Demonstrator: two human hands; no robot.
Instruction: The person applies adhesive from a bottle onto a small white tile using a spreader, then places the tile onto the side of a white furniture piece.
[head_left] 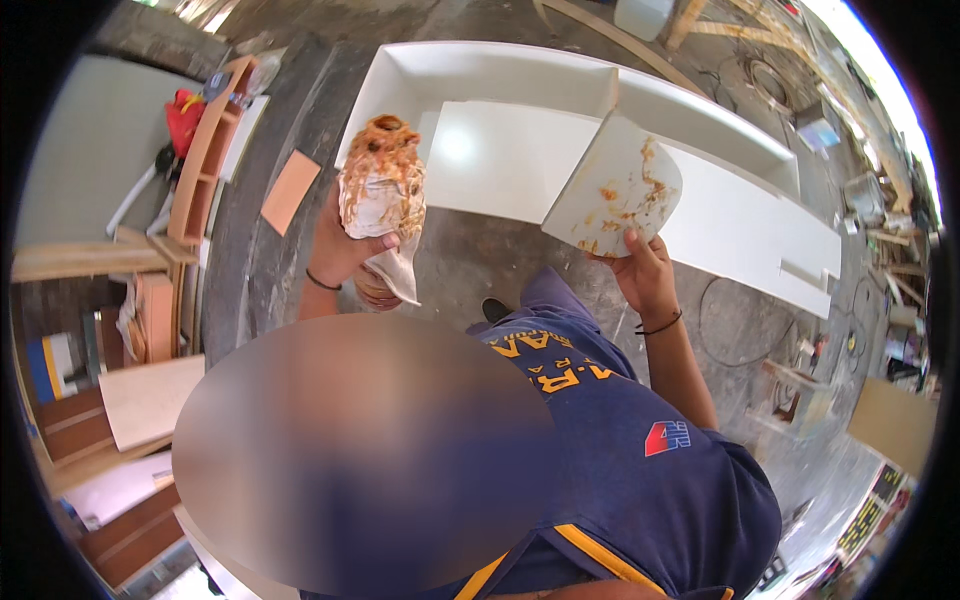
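My left hand (338,243) is wrapped round a container (382,205) with a pale covering and a top thickly crusted in orange-brown, glue-like residue. A loose pale flap hangs below its grip. On the other side, my right hand (645,273) pinches the lower edge of a thin white panel (620,190) with one rounded corner. Brown and yellowish smears mark the panel's face. The container and the panel are held apart, both in front of a long white open box-like cabinet piece (500,62). What is inside the container cannot be made out.
A small orange-brown board (290,192) lies on a dark surface at the left. Beyond it stands a curved wooden shelf piece (197,185) with a red item (184,120) near it. Thin cable (712,345) loops over the floor at the right. Wooden boards lie at the lower left.
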